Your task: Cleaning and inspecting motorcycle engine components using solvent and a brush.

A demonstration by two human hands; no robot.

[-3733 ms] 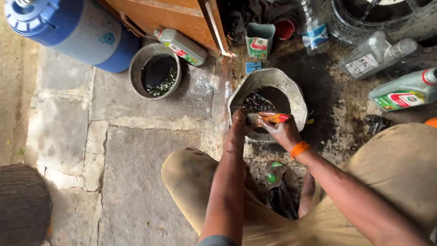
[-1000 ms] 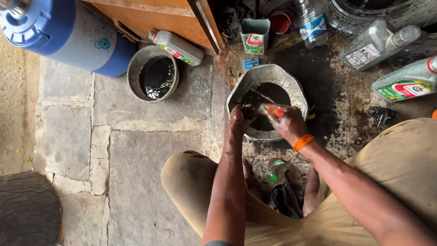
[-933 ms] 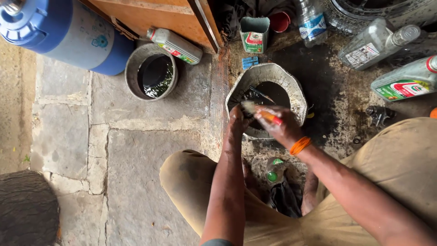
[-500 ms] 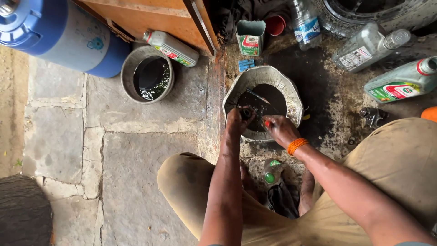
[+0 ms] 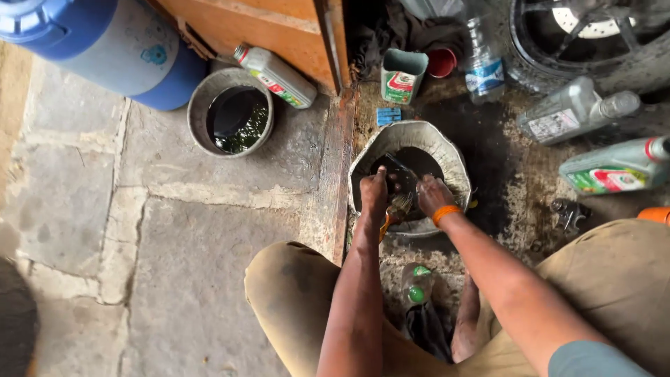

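Note:
I squat over a dented grey metal basin that holds black oily liquid. My left hand reaches into it, its fingers closed on a small dark metal part. My right hand, with an orange band on the wrist, is beside it over the basin. Between the two hands lies a brush with pale bristles and an orange handle. My right hand's fingers seem to grip it, though the hold is partly hidden.
A round bucket of dark oil stands to the left, next to a blue drum and a wooden cabinet. Oil bottles lie on the greasy right side. A wheel is at the back. A green-capped bottle stands between my knees.
Both hands have dropped lower into the basin. The brush, held up above the rim before, now sits down between the hands against the dark part.

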